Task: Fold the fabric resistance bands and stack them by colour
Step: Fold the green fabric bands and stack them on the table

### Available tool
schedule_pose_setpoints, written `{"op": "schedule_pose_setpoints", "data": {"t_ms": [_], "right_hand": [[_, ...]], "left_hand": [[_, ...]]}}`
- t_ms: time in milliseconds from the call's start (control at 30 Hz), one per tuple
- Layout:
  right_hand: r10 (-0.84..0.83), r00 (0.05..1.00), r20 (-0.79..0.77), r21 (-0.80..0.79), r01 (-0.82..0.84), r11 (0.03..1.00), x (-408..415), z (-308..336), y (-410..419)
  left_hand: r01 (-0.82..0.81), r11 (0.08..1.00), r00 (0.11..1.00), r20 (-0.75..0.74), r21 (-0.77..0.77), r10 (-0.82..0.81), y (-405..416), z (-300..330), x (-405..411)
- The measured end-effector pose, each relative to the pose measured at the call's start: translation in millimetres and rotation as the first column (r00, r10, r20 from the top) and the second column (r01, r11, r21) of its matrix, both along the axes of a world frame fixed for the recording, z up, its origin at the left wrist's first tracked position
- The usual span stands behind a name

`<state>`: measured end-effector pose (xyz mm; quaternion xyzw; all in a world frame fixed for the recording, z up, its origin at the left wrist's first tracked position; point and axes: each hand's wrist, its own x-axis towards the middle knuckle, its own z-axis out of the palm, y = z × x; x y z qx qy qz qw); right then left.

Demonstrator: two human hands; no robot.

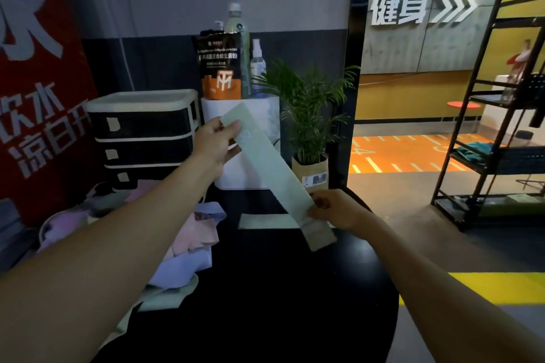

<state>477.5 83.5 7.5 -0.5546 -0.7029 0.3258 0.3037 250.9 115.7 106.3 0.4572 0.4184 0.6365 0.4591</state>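
Head view: pale green band [267, 169] held stretched diagonally above black surface [265, 289]; upper end pinched by left hand [213, 146], lower end pinched by right hand [334, 209]; folded green band [265, 221] lying flat beneath.

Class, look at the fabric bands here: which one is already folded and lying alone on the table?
The pale green folded band, flat on the black table by itself. The others sit heaped at the left, and one green band is held stretched.

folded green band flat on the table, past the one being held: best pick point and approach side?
Take the folded green band at its left short edge, coming from the left and above. It lies flat on the black table, and that end is bare; the held green band and the right hand cover its right end. Slide fingers under, then pinch.
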Motion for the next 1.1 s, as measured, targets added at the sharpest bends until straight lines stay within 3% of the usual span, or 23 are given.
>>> {"op": "schedule_pose_setpoints", "data": {"t_ms": [200,333,433,500,600,733,833,900,1000,1100], "right_hand": [[-0.115,0.982,0.149,0.038,0.111,0.993,36,-17,19],[-0.219,0.953,0.210,0.096,0.202,0.975,53,-30,38],[-0.292,0.937,0.194,0.122,0.272,0.954,61,-39,50],[-0.334,0.924,0.186,0.128,0.314,0.941,66,-45,59],[-0.294,0.920,0.258,0.104,0.276,0.956,69,-55,70],[-0.298,0.856,0.422,0.186,0.240,0.953,63,-66,78],[-0.316,0.731,0.605,0.278,0.178,0.944,62,-74,82],[-0.307,0.697,0.648,0.274,0.162,0.948,63,-79,84],[-0.304,0.680,0.667,0.275,0.155,0.949,62,-84,84],[-0.321,0.756,0.571,0.315,0.159,0.936,49,-80,80]], "left_hand": [[-0.183,0.970,0.970,-0.192,-0.161,0.151,23,-60,-15],[-0.240,0.940,0.905,-0.405,-0.240,0.128,40,-99,-17],[-0.273,0.944,0.688,-0.723,-0.185,0.057,49,-120,-16],[-0.279,0.947,0.522,-0.853,-0.159,0.011,56,-129,-15],[-0.245,0.947,0.313,-0.941,-0.209,-0.127,56,-133,-8],[-0.294,0.918,0.129,-0.962,-0.268,-0.239,58,-143,-3],[-0.287,0.916,0.119,-0.960,-0.279,-0.255,58,-152,-6],[-0.274,0.923,0.120,-0.962,-0.269,-0.245,57,-155,-9],[-0.268,0.920,0.120,-0.958,-0.285,-0.262,55,-157,-11],[-0.265,0.920,0.124,-0.956,-0.290,-0.265,53,-158,-12]]}}
